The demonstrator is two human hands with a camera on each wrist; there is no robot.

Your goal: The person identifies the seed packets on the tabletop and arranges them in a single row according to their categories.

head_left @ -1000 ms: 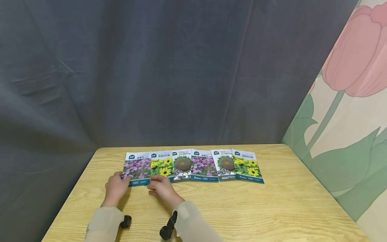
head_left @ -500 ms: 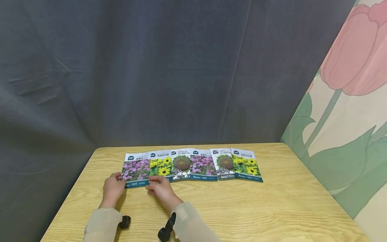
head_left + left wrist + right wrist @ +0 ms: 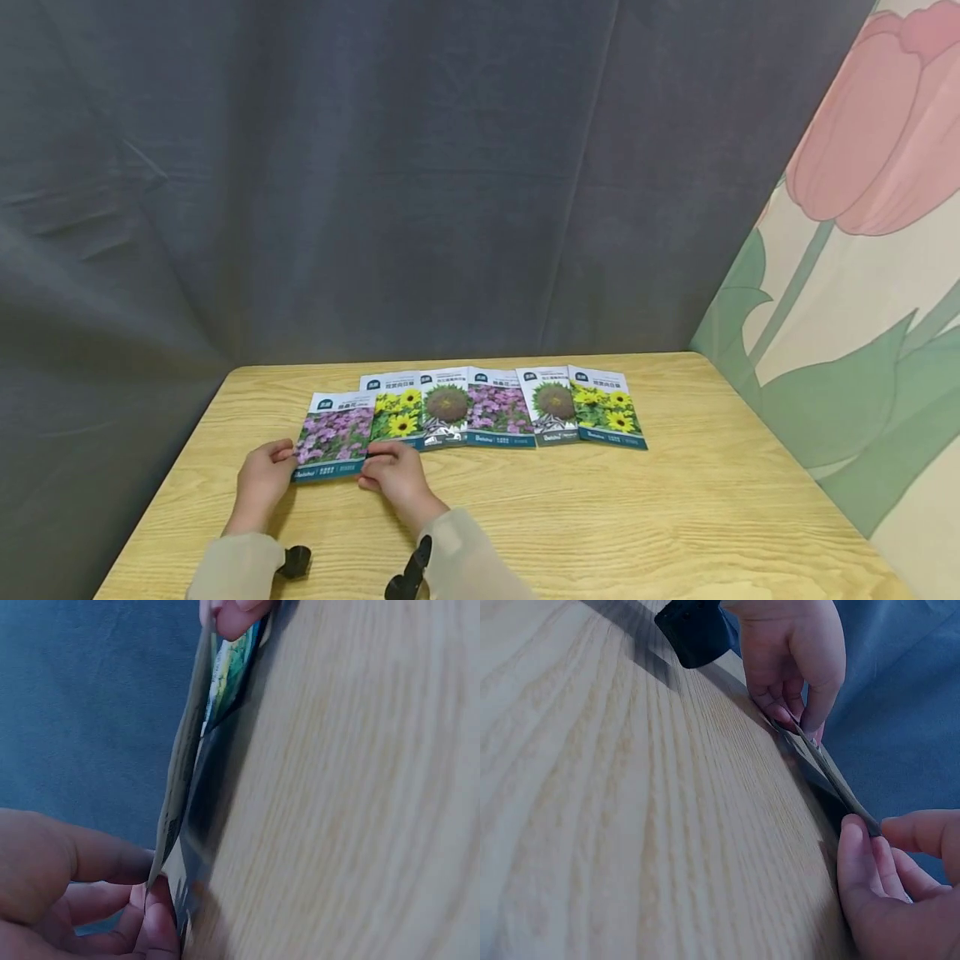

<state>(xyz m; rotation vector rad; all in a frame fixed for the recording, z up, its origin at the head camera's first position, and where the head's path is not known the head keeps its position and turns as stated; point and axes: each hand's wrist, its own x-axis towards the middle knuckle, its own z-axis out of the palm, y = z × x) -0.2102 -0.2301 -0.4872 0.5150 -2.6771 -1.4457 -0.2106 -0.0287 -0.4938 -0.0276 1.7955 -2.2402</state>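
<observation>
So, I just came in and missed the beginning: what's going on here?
A person is holding a packet with purple flowers near its lower corners, left hand at one side and right hand at the other, its near edge off the table. Five more packets lie in a row toward the far edge, and the held one sits a little nearer the person, partly hiding the row's leftmost packet from the head camera.

Room right of the packets (image 3: 606,408); curtain (image 3: 420,183) blocks behind
</observation>
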